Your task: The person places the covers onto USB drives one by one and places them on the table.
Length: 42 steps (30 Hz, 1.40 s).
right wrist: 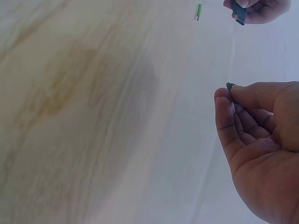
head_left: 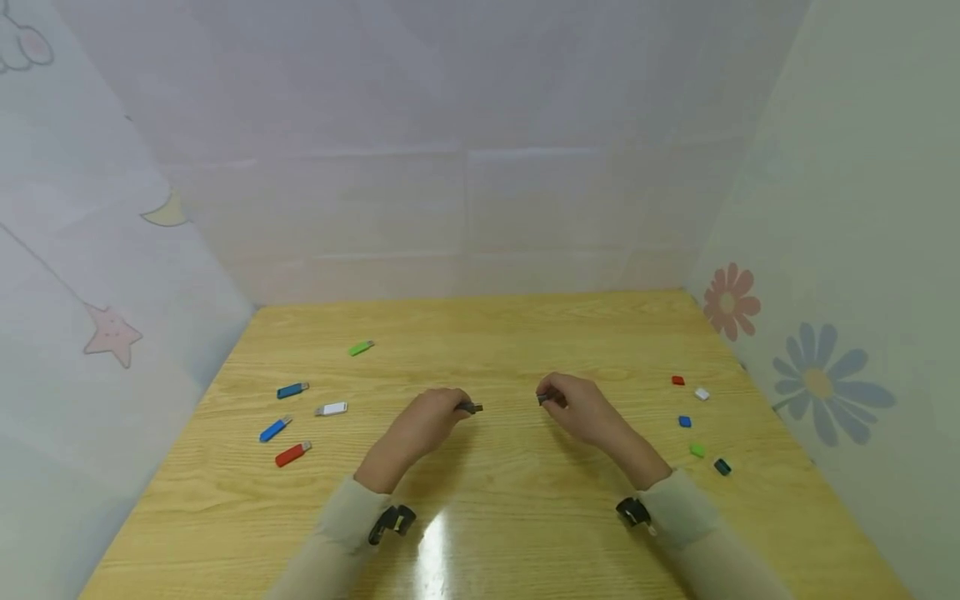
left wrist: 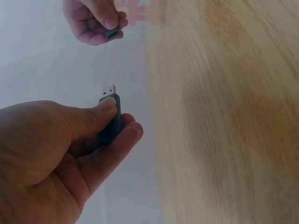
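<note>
My left hand (head_left: 435,421) pinches a dark grey USB stick (left wrist: 110,122) between thumb and fingers. Its bare metal plug (left wrist: 110,90) points toward the other hand. In my right hand (head_left: 581,408), thumb and fingertips hold a small dark cap (left wrist: 112,33), whose hollow end faces the stick. Stick and cap are apart, with a hand's width or so of air between them above the table. From the right wrist view the cap is mostly hidden behind the thumb and finger, and only its tip shows.
On the wooden table (head_left: 495,517), uncapped USB sticks lie at the left: green (head_left: 361,347), teal (head_left: 291,390), white (head_left: 332,409), blue (head_left: 274,429) and red (head_left: 291,454). Loose caps lie at the right: red (head_left: 678,380), white (head_left: 702,393), blue (head_left: 685,422), green (head_left: 697,450), dark teal (head_left: 722,467).
</note>
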Each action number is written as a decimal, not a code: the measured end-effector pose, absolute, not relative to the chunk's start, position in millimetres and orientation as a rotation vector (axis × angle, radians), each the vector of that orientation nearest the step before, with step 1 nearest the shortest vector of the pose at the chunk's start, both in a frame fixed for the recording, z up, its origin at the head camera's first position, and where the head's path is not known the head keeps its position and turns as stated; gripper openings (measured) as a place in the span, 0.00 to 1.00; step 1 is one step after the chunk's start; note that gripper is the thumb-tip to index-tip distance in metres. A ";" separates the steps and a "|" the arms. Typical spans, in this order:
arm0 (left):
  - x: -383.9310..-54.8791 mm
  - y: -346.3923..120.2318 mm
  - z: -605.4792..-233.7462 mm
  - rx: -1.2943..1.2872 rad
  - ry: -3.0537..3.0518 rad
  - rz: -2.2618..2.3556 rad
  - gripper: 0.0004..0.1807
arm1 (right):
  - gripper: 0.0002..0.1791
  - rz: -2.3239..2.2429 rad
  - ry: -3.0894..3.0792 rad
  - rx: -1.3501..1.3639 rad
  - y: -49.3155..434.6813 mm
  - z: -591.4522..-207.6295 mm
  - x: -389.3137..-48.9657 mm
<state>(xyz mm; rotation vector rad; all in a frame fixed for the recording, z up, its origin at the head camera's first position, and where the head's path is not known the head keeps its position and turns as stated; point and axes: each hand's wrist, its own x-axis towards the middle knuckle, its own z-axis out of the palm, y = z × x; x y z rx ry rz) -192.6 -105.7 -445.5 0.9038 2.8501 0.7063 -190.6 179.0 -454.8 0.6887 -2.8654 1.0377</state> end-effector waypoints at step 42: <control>-193.1 -80.2 -449.1 0.931 2.664 0.850 0.11 | 0.07 1.161 -2.799 0.795 151.0 -459.2 -179.0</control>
